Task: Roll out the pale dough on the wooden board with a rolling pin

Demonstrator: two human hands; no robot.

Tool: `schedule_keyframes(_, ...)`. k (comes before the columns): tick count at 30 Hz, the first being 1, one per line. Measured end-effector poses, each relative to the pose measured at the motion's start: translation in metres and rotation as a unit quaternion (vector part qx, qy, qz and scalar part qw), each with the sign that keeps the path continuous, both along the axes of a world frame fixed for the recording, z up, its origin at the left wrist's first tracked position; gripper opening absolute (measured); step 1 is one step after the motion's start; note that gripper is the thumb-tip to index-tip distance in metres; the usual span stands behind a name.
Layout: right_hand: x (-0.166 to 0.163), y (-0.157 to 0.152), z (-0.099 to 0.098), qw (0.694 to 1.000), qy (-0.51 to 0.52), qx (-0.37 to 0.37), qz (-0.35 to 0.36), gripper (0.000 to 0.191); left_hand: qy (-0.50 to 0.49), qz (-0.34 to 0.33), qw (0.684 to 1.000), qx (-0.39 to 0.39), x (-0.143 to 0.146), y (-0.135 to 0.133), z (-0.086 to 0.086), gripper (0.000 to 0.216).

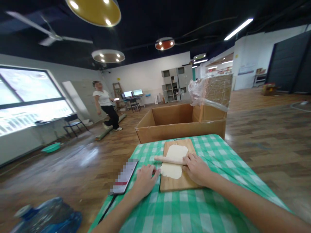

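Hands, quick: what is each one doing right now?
Left hand: open, flat on the tablecloth beside the board.
Right hand: on the rolling pin; grip cannot be told.

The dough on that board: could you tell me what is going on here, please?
A person's right hand holds the right end of a rolling pin lying across flattened dough on a wooden cutting board. The left hand lies open on the green checked tablecloth at the board's left edge, beside a phone. An open cardboard box stands beyond the board.
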State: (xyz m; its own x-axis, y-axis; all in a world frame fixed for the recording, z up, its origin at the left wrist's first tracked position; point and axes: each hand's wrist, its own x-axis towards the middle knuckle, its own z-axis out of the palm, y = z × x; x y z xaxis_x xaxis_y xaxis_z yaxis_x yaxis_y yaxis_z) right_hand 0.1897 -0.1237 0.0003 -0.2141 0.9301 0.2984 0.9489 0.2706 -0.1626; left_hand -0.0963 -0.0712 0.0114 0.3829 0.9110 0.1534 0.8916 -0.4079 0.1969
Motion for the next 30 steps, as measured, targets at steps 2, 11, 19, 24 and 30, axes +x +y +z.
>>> schedule_keyframes(2, 0.005, 0.006, 0.001, 1.000, -0.004, -0.019, 0.007, 0.034, 0.000, 0.008, 0.999, -0.036, 0.003, 0.003, 0.004, 0.043)
schedule_keyframes(11, 0.050, -0.010, 0.000, 0.994, 0.066, -0.064, -0.052, 0.036, -0.048, -0.010, 0.984, -0.170, 0.009, 0.037, 0.004, 0.040)
schedule_keyframes(19, 0.088, -0.026, -0.007, 0.979, 0.182, -0.060, -0.069, 0.038, -0.056, -0.004, 0.983, -0.173, 0.020, 0.038, 0.007, 0.034)
schedule_keyframes(24, 0.087, -0.034, -0.006, 0.967, 0.235, -0.069, -0.064, 0.036, -0.054, 0.001, 0.985, -0.162, 0.041, 0.022, 0.015, 0.024)
schedule_keyframes(30, 0.074, -0.030, -0.002, 0.980, 0.175, -0.086, -0.038, 0.031, -0.034, 0.007, 0.993, -0.109, 0.055, -0.007, 0.021, 0.033)
